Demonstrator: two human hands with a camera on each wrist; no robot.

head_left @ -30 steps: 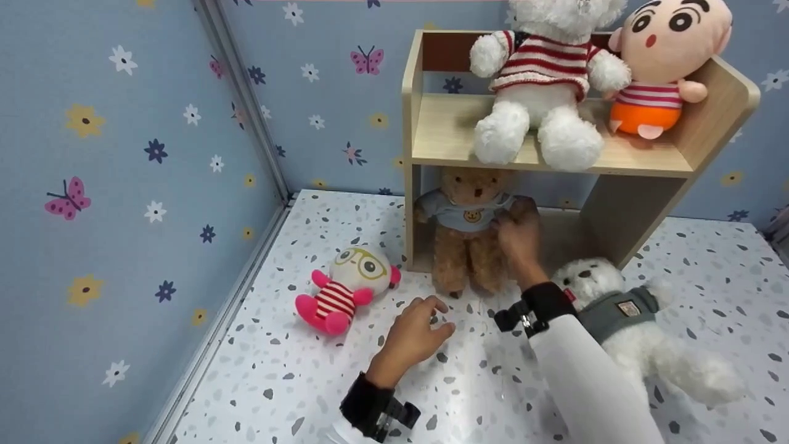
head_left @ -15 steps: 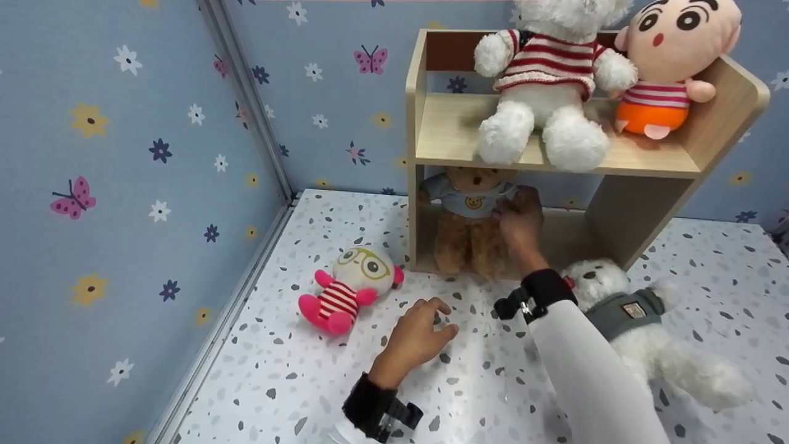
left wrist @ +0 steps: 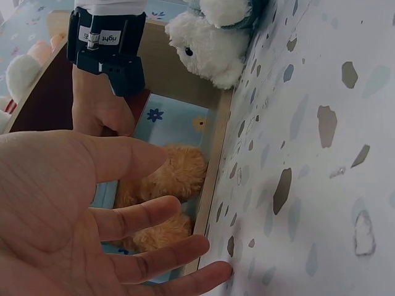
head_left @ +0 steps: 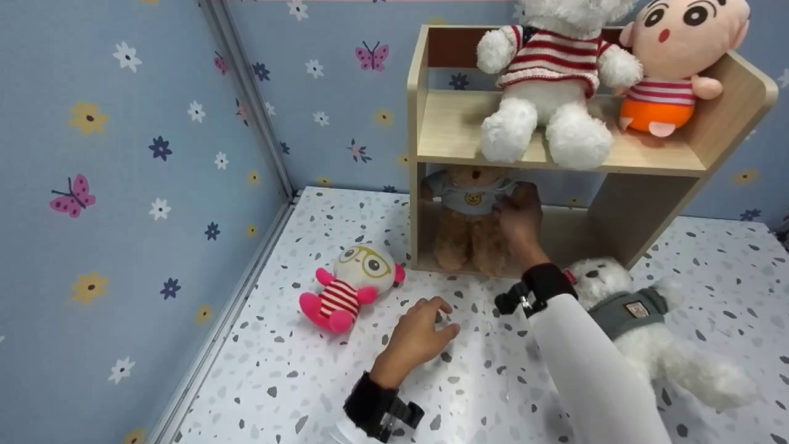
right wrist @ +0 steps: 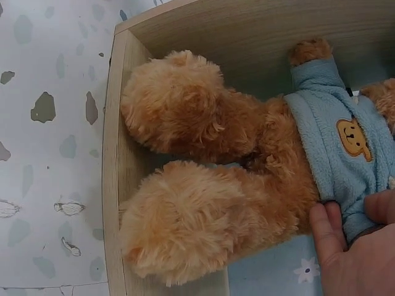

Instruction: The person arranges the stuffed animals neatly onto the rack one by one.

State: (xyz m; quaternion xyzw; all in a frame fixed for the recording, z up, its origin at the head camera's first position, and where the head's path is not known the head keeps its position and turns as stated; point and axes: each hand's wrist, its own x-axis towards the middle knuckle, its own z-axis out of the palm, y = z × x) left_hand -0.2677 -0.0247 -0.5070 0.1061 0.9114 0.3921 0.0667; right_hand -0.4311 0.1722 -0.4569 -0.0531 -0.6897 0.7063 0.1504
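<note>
Head: your right hand [head_left: 521,216] pinches the brown bear [head_left: 473,219] at 1 arm, lower level of the shelf unit [head_left: 453,132], left side. Middle board [head_left: 453,158] hides its head top. Your left hand [head_left: 416,333] is nearer, fingers loosely apart, holding nothing.
Left wrist: left fingers spread, blocking part of the bear; right fingertips unclear.
Right wrist: thumb [right wrist: 382,206] and 2 fingers [right wrist: 325,229] clamp the blue sleeve [right wrist: 357,222]; bear's head cut off.
</note>
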